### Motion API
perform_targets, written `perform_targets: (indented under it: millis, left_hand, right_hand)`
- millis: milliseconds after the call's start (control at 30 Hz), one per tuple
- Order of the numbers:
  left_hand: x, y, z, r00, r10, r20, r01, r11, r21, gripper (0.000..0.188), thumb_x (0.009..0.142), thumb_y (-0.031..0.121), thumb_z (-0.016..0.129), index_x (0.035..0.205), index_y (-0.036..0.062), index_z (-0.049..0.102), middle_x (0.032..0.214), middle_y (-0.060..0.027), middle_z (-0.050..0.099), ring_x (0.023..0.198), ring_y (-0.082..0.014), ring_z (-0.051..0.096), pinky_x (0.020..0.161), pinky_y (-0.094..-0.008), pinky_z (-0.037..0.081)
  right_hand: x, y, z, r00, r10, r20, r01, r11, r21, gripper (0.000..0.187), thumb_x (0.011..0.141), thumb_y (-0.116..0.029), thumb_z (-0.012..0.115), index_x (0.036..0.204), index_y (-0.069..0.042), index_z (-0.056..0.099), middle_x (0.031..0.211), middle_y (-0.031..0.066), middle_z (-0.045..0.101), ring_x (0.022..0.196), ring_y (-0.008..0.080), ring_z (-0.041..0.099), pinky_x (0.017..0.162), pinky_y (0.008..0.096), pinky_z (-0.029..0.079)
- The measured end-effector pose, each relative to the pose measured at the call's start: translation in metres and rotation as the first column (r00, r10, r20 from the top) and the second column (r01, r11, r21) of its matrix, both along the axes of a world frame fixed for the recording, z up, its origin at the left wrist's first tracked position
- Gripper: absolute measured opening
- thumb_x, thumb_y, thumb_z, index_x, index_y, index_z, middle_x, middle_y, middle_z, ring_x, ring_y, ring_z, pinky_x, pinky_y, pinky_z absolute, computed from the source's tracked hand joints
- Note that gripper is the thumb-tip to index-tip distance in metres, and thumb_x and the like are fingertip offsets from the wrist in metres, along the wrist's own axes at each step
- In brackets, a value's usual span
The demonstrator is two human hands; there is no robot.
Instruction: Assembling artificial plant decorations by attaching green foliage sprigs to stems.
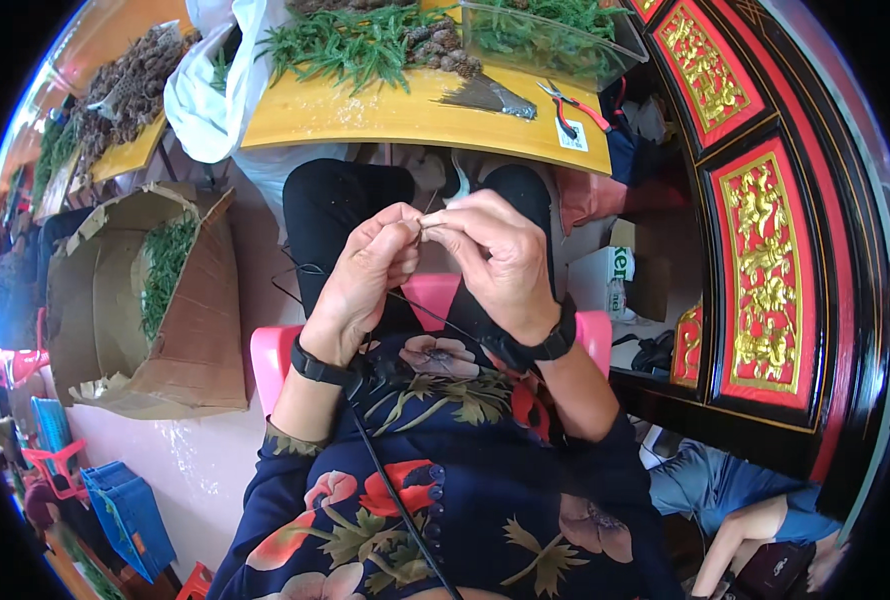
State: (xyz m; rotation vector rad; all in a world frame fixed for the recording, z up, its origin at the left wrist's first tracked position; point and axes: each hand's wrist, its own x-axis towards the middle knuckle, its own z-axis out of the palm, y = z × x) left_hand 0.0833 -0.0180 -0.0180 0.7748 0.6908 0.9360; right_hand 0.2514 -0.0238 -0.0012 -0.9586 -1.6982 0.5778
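Over my lap, my left hand (373, 262) and my right hand (503, 262) meet fingertip to fingertip. Both are closed in a pinch around something small and thin, mostly hidden by the fingers; I cannot make out its kind. On the yellow table (315, 128) just beyond lie green artificial pine sprigs (340, 45), brown pine cones (443, 48) and a fanned bundle of thin dark wires (490, 97). Pliers with red and black handles (577, 108) rest near the table's right end, apart from both hands.
A clear plastic bin (605, 72) of greenery stands at the back right. An open cardboard box (200, 350) with sprigs sits on the floor at left. A white plastic bag (205, 115) hangs over the table edge. Carved red-and-gold panels (765, 270) line the right; a person's arm (730, 545) shows below.
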Motion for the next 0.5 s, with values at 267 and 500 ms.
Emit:
perform_targets:
  millis: [267, 500]
  left_hand:
    - [-0.028, -0.021, 0.004, 1.0, -0.013, 0.0, 0.013, 1.0, -0.006, 0.011, 0.093, 0.017, 0.048, 0.088, 0.0102, 0.055, 0.064, 0.0096, 0.034, 0.053, -0.0014, 0.026, 0.048, -0.0183, 0.02]
    - [-0.048, -0.015, 0.006, 0.998, -0.049, 0.048, 0.051, 0.998, -0.043, 0.009, 0.092, 0.016, 0.047, 0.089, 0.0094, 0.053, 0.065, 0.0089, 0.033, 0.054, -0.002, 0.026, 0.048, -0.0188, 0.02]
  right_hand:
    - [-0.01, -0.002, 0.022, 0.928, 0.172, 0.33, -0.237, 0.957, 0.169, 0.027, 0.072, 0.008, 0.07, 0.096, -0.002, 0.069, 0.103, 0.0111, 0.064, 0.08, 0.0207, 0.067, 0.068, 0.0267, 0.053]
    - [-0.028, 0.013, 0.004, 0.914, 0.16, 0.373, -0.288, 0.904, 0.317, 0.029, 0.068, 0.005, 0.071, 0.095, -0.004, 0.069, 0.103, 0.0117, 0.068, 0.086, 0.0252, 0.068, 0.073, 0.0309, 0.056]
